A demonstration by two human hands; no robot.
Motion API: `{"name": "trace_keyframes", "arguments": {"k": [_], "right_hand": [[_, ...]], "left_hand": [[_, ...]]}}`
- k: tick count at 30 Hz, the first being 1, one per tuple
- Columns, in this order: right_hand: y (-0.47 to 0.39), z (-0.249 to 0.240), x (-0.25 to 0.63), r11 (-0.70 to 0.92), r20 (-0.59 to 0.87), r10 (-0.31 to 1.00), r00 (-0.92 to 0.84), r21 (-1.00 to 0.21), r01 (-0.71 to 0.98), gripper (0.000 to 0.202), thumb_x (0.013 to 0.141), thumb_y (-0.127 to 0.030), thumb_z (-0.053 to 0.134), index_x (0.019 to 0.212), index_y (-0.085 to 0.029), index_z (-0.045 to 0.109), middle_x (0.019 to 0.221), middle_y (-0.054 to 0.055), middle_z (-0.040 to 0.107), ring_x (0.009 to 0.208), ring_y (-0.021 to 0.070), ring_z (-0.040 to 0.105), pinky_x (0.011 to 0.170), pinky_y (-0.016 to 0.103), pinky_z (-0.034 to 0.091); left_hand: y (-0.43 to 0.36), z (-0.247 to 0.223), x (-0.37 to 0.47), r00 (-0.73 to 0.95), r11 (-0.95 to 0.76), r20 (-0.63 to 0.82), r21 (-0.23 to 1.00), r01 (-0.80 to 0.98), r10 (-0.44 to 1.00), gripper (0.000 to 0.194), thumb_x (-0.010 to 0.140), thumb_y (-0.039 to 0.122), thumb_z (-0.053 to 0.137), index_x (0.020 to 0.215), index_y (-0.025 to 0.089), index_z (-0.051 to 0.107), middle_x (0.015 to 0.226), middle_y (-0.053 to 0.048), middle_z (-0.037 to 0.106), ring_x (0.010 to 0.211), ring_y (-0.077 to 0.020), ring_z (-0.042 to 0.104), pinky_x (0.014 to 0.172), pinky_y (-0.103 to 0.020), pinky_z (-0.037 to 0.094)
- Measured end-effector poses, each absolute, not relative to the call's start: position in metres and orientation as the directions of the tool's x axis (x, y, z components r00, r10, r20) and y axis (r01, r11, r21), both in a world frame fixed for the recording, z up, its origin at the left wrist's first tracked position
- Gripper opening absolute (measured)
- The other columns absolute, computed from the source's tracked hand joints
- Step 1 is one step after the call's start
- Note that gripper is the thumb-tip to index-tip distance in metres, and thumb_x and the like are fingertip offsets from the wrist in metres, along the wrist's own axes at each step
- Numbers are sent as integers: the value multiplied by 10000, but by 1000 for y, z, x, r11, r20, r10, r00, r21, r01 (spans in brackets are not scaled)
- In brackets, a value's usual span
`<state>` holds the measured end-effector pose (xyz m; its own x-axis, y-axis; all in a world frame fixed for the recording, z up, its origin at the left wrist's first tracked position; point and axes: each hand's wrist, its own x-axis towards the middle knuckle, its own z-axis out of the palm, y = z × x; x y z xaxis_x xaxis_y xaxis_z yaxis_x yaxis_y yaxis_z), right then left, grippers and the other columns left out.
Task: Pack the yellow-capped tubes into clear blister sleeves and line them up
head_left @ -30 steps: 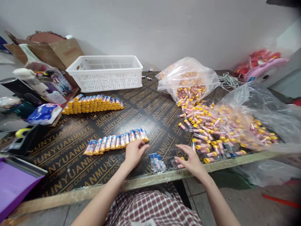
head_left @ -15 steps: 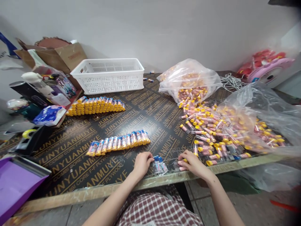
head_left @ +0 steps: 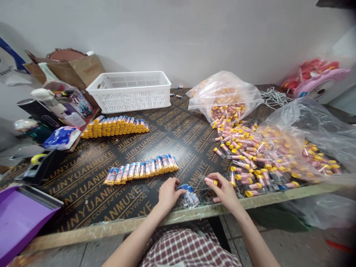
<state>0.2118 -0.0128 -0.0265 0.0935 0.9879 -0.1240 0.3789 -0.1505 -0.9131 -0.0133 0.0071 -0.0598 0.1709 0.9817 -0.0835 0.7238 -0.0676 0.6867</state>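
My right hand point(head_left: 224, 191) pinches a small clear tube point(head_left: 210, 181) with pink contents and a yellow cap, just above the table. Another pink tube point(head_left: 217, 200) lies beneath that hand. A small pile of blue-and-white labels point(head_left: 190, 197) lies near the front edge, between my hands. My left hand point(head_left: 168, 193) rests at the pile's left side, thumb and fingers closed at the edge of a blue label. Behind it stands a slanting row of labelled tubes point(head_left: 143, 170) with yellow ends. Loose pink tubes point(head_left: 247, 148) spread in a heap to the right.
A stack of labelled tubes point(head_left: 116, 126) sits in front of a white basket point(head_left: 130, 98). A plastic bag point(head_left: 225, 89) of tubes stands at the back, another clear bag point(head_left: 319, 129) at right. A purple dustpan point(head_left: 25, 222), a tape dispenser point(head_left: 41, 167) and a pink fan point(head_left: 319, 85) flank the table.
My right hand has lifted slightly up and left, with a pink tube now showing between its fingertips. My left thumb has moved further over the labels.
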Motion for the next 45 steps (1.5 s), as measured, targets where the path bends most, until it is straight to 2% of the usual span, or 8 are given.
{"name": "trace_keyframes", "arguments": {"k": [9, 17, 19, 22, 25, 27, 35, 45], "right_hand": [[-13, -41, 198, 43, 91, 991, 94, -903, 427, 193, 774, -358, 610, 868, -191, 633, 856, 59, 624, 774, 204, 603, 650, 310, 507], [-16, -52, 188, 38, 73, 992, 103, -953, 302, 261, 764, -368, 621, 947, -183, 646, 924, 85, 639, 806, 218, 622, 675, 330, 519], [-18, -48, 184, 7, 43, 989, 141, -969, 247, 287, 746, -378, 644, 952, -179, 641, 909, 84, 654, 762, 211, 628, 659, 330, 523], [-22, -41, 177, 7, 32, 986, 165, -989, 146, 301, 726, -376, 671, 951, -178, 642, 922, 87, 658, 780, 214, 633, 676, 334, 535], [-27, -37, 170, 42, 50, 990, 135, -997, 68, 278, 741, -345, 668, 966, -183, 650, 1002, 91, 628, 852, 213, 628, 724, 335, 544], [-31, -37, 165, 81, 88, 989, 118, -995, 65, 244, 761, -313, 656, 970, -188, 660, 1048, 86, 601, 897, 206, 616, 781, 336, 537], [-47, -37, 150, 170, 186, 981, 60, -962, 214, 230, 835, -234, 569, 1052, -236, 644, 1093, 79, 554, 928, 187, 592, 770, 307, 551], [-52, -36, 144, 232, 225, 973, -57, -928, 291, 276, 851, -182, 523, 1093, -263, 629, 1108, 76, 555, 967, 195, 593, 777, 304, 553]], "left_hand": [[7, -64, -12, 188, -71, -92, 699, 712, 978, 63, 731, 220, 628, 681, 190, 606, 709, -2, 625, 676, -149, 550, 623, -246, 331], [5, -63, -15, 137, -33, -72, 763, 645, 988, 73, 668, 194, 653, 628, 181, 593, 663, 5, 616, 633, -139, 540, 607, -245, 349], [6, -63, -16, 104, 16, -86, 841, 541, 991, 98, 643, 200, 657, 604, 171, 572, 634, 9, 588, 606, -128, 528, 593, -239, 365], [7, -62, -18, 45, 240, -250, 958, 159, 967, 180, 636, 269, 655, 620, 171, 504, 540, 35, 535, 521, -113, 518, 538, -226, 397], [7, -56, -20, 39, 419, -422, 877, -237, 906, 298, 560, 269, 721, 708, 176, 481, 521, 48, 557, 464, -101, 523, 508, -221, 433], [7, -53, -23, 37, 457, -477, 813, -361, 878, 418, 462, 187, 782, 793, 161, 529, 575, 29, 612, 484, -94, 545, 519, -209, 451], [11, -56, -31, 0, 461, -567, 670, -581, 824, 303, 474, 258, 843, 664, 96, 671, 660, -35, 668, 555, -73, 577, 531, -162, 479], [12, -53, -31, -93, 416, -579, 678, -606, 810, 366, 444, 340, 851, 618, 97, 642, 554, -11, 624, 507, -74, 563, 478, -154, 447]]}}
